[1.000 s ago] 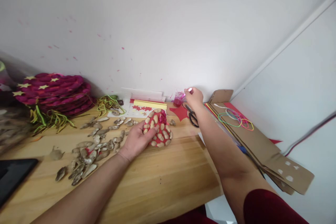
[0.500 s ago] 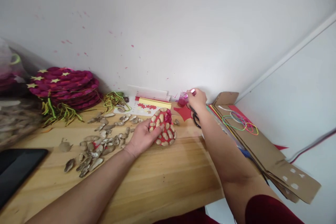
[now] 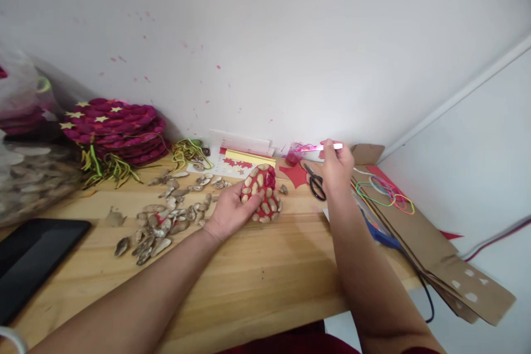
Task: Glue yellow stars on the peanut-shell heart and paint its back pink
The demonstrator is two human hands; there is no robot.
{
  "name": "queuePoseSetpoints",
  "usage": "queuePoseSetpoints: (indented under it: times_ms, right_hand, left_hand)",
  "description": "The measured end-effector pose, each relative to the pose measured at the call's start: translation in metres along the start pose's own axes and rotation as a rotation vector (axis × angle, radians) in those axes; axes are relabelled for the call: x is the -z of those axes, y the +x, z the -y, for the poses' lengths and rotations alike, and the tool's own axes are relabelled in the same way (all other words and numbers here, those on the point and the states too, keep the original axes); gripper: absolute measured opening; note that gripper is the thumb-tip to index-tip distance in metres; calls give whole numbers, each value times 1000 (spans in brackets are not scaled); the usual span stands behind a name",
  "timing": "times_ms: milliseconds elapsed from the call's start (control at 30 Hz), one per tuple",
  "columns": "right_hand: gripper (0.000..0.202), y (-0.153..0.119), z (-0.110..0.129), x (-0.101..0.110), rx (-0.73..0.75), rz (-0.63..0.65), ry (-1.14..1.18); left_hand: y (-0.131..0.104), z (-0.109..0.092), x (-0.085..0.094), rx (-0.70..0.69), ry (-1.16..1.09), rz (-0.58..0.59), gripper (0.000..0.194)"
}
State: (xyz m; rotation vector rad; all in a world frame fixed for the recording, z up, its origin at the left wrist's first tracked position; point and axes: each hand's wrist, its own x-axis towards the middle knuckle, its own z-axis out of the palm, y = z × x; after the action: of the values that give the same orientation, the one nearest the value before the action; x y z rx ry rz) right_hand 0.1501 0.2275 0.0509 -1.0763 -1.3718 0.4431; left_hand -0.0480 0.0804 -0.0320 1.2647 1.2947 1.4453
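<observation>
Drawn back rightward from the small cup (image 3: pixel 292 158), the right hand (image 3: pixel 338 165) now carries the brush (image 3: pixel 322 147) nearly level, and more of the brush and the black scissors (image 3: pixel 317 185) shows than half a second ago. Its grip is pressed together, fingers and thumb pinching the pale handle. Pink coats the brush's far end, which points left to the cup's upper edge; whether the two touch, I cannot tell.

At the centre of the frame, the left hand (image 3: pixel 232 209) pinches the red disc (image 3: pixel 269 206) by its left side, thumb across the front. Pale peanuts stud the disc, with those at its upper right coloured deep magenta. It is held tilted above the worktop (image 3: pixel 265 287).

Between disc and scissors lies a pointed piece of red paper (image 3: pixel 293 176). Behind the disc, a yellow strip (image 3: pixel 250 157) rests by small red cut-outs (image 3: pixel 238 164). Loose peanut shells (image 3: pixel 166 227) scatter left of centre. Farther out, a magenta stack (image 3: pixel 124 131) topped with yellow stars stands at the upper left, a black tablet (image 3: pixel 41 257) lies at the lower left, and coloured loops (image 3: pixel 385 192) lie on cardboard (image 3: pixel 418 235) at the right.
</observation>
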Motion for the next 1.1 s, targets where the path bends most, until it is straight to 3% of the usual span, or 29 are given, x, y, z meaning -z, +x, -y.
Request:
queuePoseSetpoints:
  times_ms: [133,300,433,633,1100]
  right_hand:
    - [34,-52,31,7,-51,222,175]
    - [16,-85,41,11,214,260,56]
    - [9,-86,38,15,376,288,29]
    - [5,-86,42,18,497,338,-36]
    - [9,-81,30,15,384,334,52]
  left_hand:
    - [-2,0,1,-85,62,-19,36]
    - [-6,-3,1,-163,165,-35,32]
    - [-8,-9,1,-171,194,-19,34]
    - [-10,-14,0,-165,241,-52,33]
    - [-11,-11,2,-157,231,-29,30]
